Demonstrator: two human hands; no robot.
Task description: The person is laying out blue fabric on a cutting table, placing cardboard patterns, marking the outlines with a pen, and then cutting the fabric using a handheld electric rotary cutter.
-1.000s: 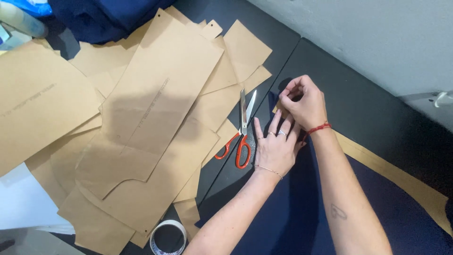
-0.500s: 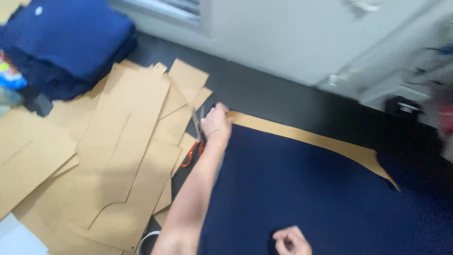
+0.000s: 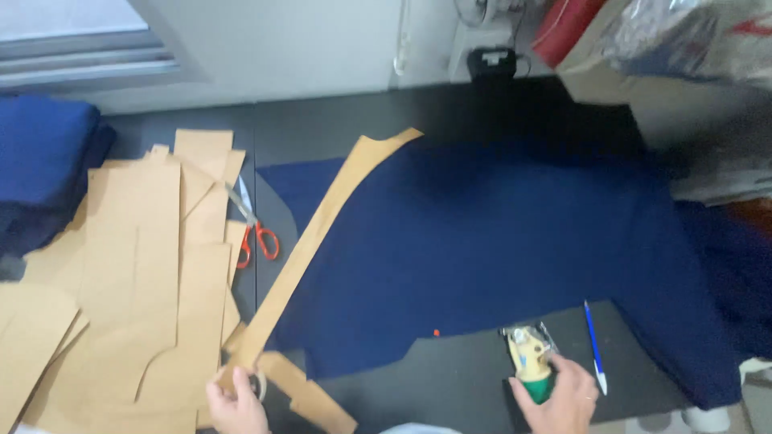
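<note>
Nearest the camera, the left hand (image 3: 235, 402) pinches the lower end of a long, narrow brown paper pattern strip (image 3: 322, 233), fingers closed on it just above a roll of tape (image 3: 259, 386) that is mostly hidden behind the hand. The right hand (image 3: 563, 395) grips a small green-and-yellow tool (image 3: 531, 366) — its clear wrapping catches the light — at the near edge of the dark table (image 3: 466, 386). Just beside that hand lies a blue pen (image 3: 595, 345), apart from the fingers.

The strip runs diagonally up and away from the left hand, lying along the left edge of a large spread of navy fabric (image 3: 498, 241) and curving at its far end. A second brown piece (image 3: 310, 394) crosses under the strip near the left hand.

To the left, a loose heap of brown paper pattern pieces (image 3: 137, 281) overlaps — red-handled scissors (image 3: 256, 233) lie between the heap and the strip, blades partly tucked under a sheet. Farther left, folded blue cloth (image 3: 40, 177) sits stacked at the table's edge. At the far side stands a pale wall (image 3: 281, 48), with bagged clutter (image 3: 683, 40) at the far right.
</note>
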